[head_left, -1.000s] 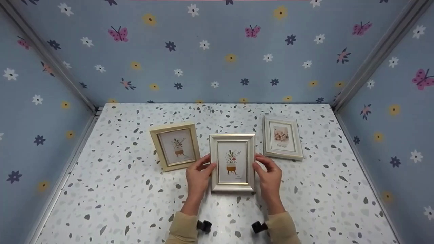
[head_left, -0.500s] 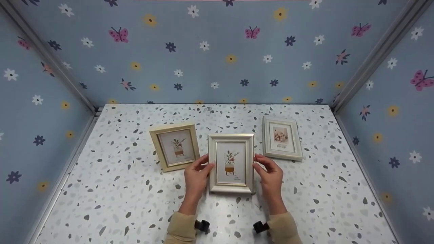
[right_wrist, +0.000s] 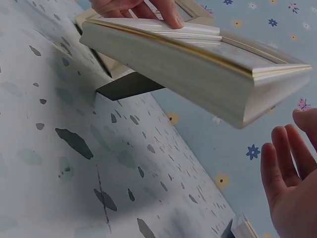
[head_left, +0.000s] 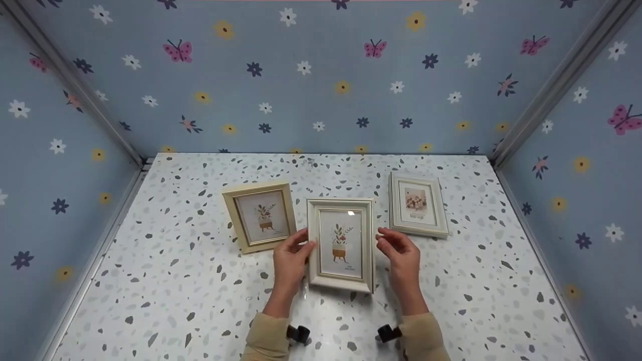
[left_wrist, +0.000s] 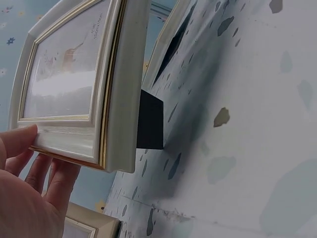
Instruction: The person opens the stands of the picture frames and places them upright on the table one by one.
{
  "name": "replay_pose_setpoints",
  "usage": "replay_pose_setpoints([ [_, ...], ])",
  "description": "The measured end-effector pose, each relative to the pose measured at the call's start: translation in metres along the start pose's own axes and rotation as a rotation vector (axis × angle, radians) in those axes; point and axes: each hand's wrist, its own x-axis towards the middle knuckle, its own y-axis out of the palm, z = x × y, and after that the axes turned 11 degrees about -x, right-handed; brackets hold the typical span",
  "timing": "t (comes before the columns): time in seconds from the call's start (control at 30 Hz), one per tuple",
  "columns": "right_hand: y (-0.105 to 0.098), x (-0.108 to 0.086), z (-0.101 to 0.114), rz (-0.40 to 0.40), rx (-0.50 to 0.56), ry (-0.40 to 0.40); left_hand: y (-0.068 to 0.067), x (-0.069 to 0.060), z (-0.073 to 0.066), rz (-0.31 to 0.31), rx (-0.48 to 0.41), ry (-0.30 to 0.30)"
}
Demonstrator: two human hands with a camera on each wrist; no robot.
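A white picture frame (head_left: 340, 244) with gold trim and a potted-plant print stands tilted in the middle of the head view. My left hand (head_left: 291, 258) pinches its left edge, with the thumb on the front and fingers behind. In the left wrist view the white picture frame (left_wrist: 126, 94) shows a black stand (left_wrist: 151, 121) at its back. Beside the right edge, my right hand (head_left: 403, 260) holds nothing; a gap separates its loosely bent fingers (right_wrist: 285, 153) from the frame in the right wrist view.
A cream picture frame (head_left: 233, 220) with a similar plant print leans upright at the left. Another white picture frame (head_left: 444, 213) with a pink photo lies at the right. All are on a speckled table (head_left: 175, 311), with flowered blue walls (head_left: 321, 60) around it.
The white picture frame has turned, its right side swinging toward me, and glare now shows on its glass. My right hand has come away from its edge; my left keeps its grip.
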Motion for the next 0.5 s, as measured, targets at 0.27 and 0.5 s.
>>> replay_pose_setpoints([
  [0.27,0.004,0.000,0.001,0.131,-0.011,0.160,-0.005,0.010,0.027,0.037,-0.039,-0.014],
  [0.5,0.006,-0.003,0.001,0.286,-0.048,0.164,-0.005,0.009,0.032,0.084,-0.052,-0.061],
])
